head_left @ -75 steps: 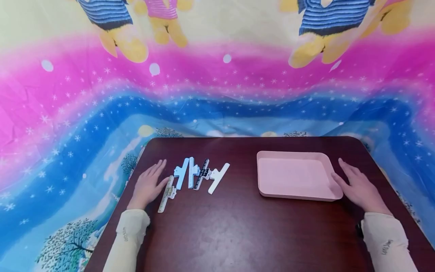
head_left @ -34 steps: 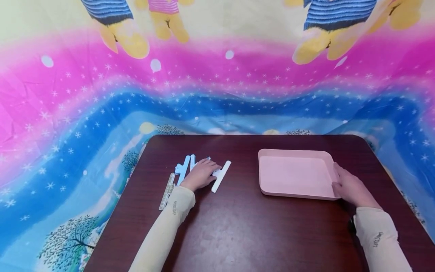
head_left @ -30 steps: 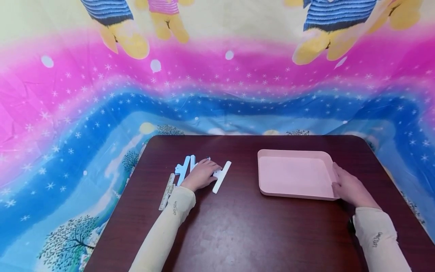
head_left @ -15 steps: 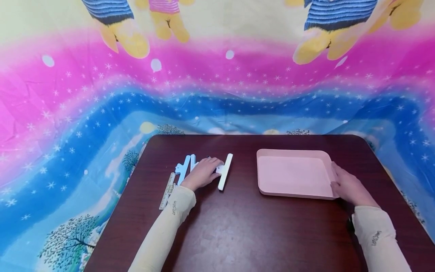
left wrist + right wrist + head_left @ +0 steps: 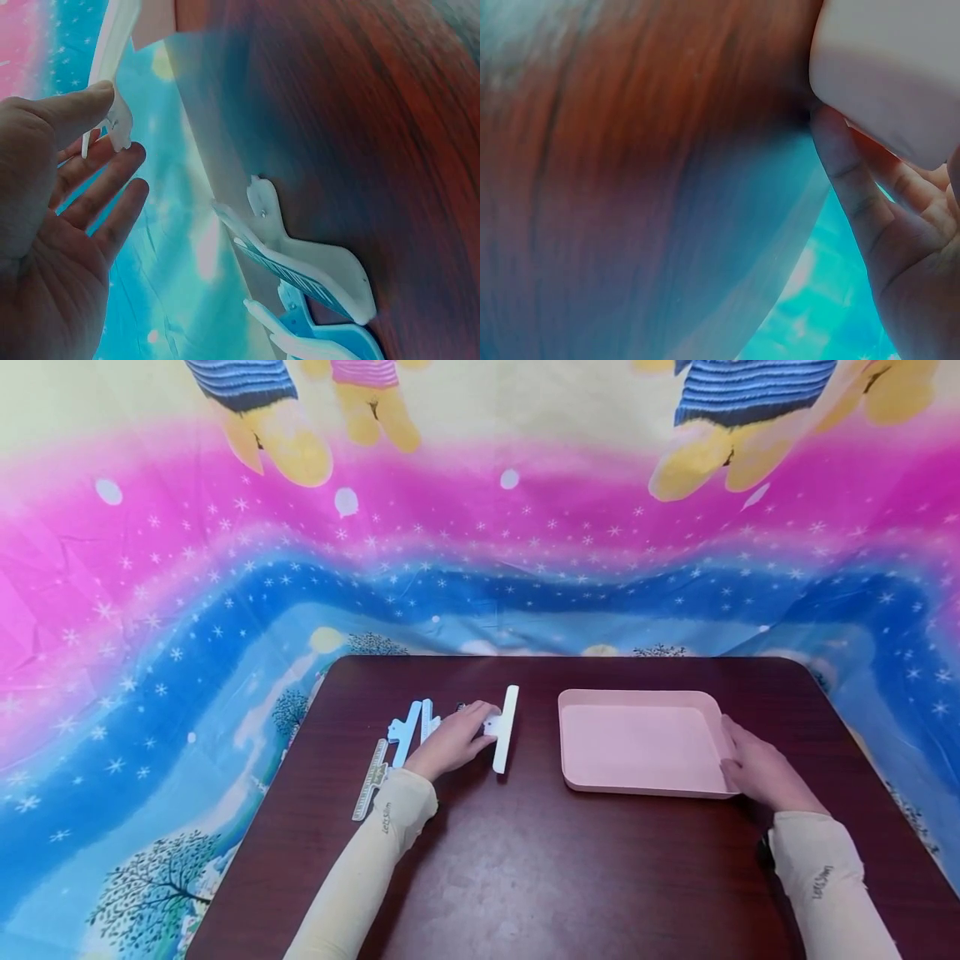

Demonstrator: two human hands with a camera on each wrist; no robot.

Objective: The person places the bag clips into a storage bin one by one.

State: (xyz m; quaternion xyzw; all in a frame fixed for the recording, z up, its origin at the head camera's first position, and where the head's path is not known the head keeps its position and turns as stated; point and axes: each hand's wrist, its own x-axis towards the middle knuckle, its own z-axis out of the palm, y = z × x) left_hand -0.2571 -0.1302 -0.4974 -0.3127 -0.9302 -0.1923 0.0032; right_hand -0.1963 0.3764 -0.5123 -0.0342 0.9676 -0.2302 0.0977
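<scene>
In the head view my left hand (image 5: pixel 456 739) pinches a white bar clip (image 5: pixel 506 731) by its handle. The left wrist view shows this clip raised between thumb and forefinger, the other fingers spread below it. My right hand (image 5: pixel 765 768) holds the right end of a pink tray (image 5: pixel 636 792), thumb at the rim and fingers along the outer wall in the right wrist view. Left of my left hand lie a light-blue clip (image 5: pixel 406 733), a pale patterned clip (image 5: pixel 427 718) and a ruler-marked clip (image 5: pixel 370 781). A dark clip (image 5: pixel 461 706) is mostly hidden behind the hand.
A dark wooden table (image 5: pixel 517 877) carries the clips and the tray. Its far edge meets a brightly printed cloth backdrop (image 5: pixel 480 510). The pink tray stands to the right of the raised clip, with bare wood between them.
My left hand has moved right over the clips, taken the white clip and raised it, turning its bar more upright in view. My right hand has gripped the tray, which has shifted slightly left.
</scene>
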